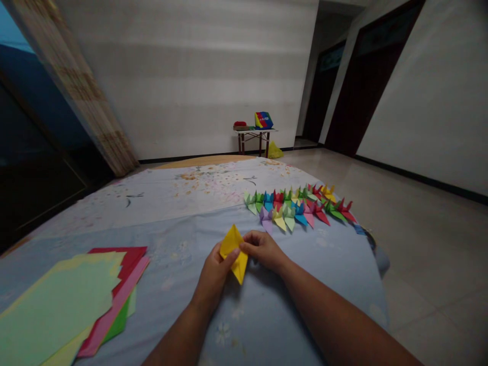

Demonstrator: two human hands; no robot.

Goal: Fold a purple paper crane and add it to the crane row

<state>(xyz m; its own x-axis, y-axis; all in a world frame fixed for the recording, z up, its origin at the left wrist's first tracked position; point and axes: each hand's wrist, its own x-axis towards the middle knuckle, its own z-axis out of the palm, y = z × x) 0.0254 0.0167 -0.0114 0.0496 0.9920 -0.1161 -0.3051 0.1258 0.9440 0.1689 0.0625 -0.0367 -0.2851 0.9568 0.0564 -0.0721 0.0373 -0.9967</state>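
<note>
A folded yellow paper piece [235,252] is held upright above a pale blue bedsheet [183,284]. My left hand [214,274] grips its lower left side with the thumb pressed on the paper. My right hand [262,249] pinches its right edge near the middle fold. Both hands are closed on the paper. Just beyond them lie rows of several finished folded paper figures [301,206] in green, blue, red, yellow, pink and purple.
A stack of flat coloured paper sheets [72,300] lies at the near left of the sheet. Tiled floor [419,244] spreads to the right. A small table [254,137] with coloured items stands by the far wall, beside dark doorways [362,86].
</note>
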